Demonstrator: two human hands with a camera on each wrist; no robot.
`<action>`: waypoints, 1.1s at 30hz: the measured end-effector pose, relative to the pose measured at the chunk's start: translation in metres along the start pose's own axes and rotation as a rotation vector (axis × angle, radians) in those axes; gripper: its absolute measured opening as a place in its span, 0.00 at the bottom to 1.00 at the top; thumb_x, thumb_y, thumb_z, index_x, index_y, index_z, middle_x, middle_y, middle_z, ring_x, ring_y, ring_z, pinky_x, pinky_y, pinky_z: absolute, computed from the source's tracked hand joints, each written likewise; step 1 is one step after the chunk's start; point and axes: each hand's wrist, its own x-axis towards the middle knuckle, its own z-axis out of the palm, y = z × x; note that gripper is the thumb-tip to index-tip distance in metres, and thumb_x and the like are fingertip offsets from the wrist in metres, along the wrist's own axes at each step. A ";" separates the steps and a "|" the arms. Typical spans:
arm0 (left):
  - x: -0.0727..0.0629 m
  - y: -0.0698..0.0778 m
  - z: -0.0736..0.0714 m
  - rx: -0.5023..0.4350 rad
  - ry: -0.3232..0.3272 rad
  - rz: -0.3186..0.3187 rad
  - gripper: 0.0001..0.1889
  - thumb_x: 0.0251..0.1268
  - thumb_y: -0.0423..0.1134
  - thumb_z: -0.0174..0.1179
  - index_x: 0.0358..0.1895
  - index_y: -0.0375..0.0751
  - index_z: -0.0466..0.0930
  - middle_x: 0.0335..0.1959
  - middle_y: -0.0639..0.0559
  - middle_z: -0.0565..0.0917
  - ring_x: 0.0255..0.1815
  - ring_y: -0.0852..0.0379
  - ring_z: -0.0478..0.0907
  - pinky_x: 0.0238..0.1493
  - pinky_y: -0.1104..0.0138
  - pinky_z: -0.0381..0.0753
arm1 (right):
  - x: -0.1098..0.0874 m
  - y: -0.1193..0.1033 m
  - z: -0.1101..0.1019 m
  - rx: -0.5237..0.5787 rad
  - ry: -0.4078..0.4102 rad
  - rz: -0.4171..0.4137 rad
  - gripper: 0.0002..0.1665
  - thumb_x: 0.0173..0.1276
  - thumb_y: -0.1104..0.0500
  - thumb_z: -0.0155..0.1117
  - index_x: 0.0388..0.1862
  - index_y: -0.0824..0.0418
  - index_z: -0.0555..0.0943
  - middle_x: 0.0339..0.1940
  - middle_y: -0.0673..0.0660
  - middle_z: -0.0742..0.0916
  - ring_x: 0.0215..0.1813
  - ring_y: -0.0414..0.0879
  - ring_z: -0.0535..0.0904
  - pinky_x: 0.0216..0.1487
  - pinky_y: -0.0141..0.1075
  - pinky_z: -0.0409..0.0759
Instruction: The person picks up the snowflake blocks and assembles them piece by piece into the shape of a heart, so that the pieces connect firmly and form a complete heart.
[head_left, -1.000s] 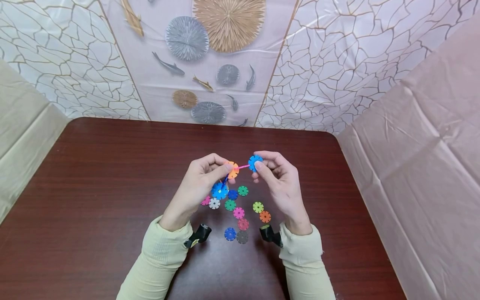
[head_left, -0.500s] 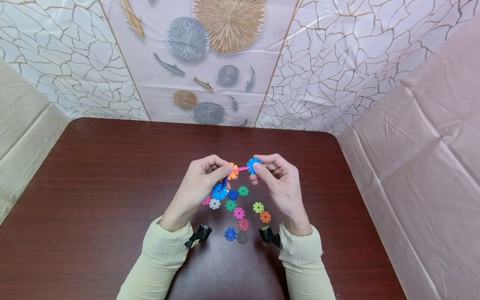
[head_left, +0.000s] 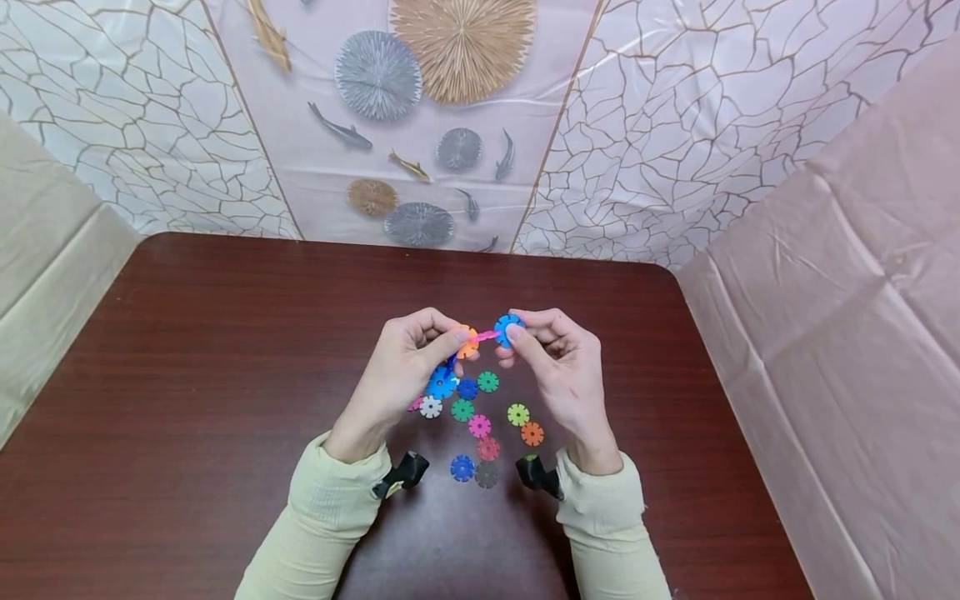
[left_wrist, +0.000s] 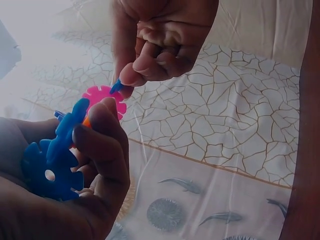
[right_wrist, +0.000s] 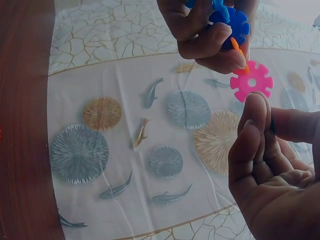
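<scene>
My left hand (head_left: pixel 405 358) pinches an orange notched disc (head_left: pixel 468 345) between thumb and fingers. This disc belongs to a chain of plastic notched discs, with a dark blue one (right_wrist: pixel 240 31) and a light blue one (head_left: pixel 439 384) hanging below the left fingers. A pink notched disc (right_wrist: pixel 265 82) bridges the two hands, edge-on in the head view and slotted into the orange one. My right hand (head_left: pixel 566 362) pinches a blue notched disc (head_left: pixel 502 328) at the pink disc's other side. In the right wrist view the right fingers hide that blue disc.
Several loose notched discs lie on the dark wooden table (head_left: pixel 225 400) below the hands, among them a white one (head_left: pixel 431 407), a green one (head_left: pixel 488 382), an orange one (head_left: pixel 532 434) and a grey one (head_left: pixel 486 475). A patterned cloth (head_left: pixel 637 150) rises behind the table.
The right hand, with its blue disc, has shifted slightly left and down toward the left hand. The left hand keeps its pinch almost in place.
</scene>
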 end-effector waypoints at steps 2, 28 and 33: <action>-0.001 0.001 0.000 0.012 0.004 0.007 0.06 0.68 0.35 0.61 0.39 0.34 0.81 0.26 0.44 0.83 0.25 0.43 0.81 0.26 0.66 0.81 | 0.000 -0.001 0.001 0.006 0.004 -0.009 0.14 0.66 0.69 0.65 0.49 0.74 0.80 0.32 0.67 0.87 0.29 0.50 0.86 0.37 0.45 0.86; 0.000 -0.003 0.003 -0.113 -0.073 -0.103 0.13 0.72 0.43 0.56 0.46 0.36 0.79 0.34 0.39 0.85 0.28 0.49 0.83 0.29 0.64 0.83 | 0.000 -0.006 -0.015 -0.126 -0.053 0.027 0.17 0.70 0.66 0.62 0.57 0.67 0.80 0.32 0.64 0.86 0.31 0.53 0.85 0.41 0.45 0.85; 0.000 -0.002 0.001 -0.128 -0.086 -0.095 0.13 0.73 0.42 0.55 0.50 0.37 0.78 0.38 0.33 0.84 0.32 0.45 0.84 0.35 0.61 0.85 | 0.000 -0.007 -0.016 -0.101 -0.054 0.026 0.18 0.70 0.67 0.60 0.58 0.68 0.78 0.33 0.65 0.86 0.32 0.52 0.85 0.41 0.43 0.85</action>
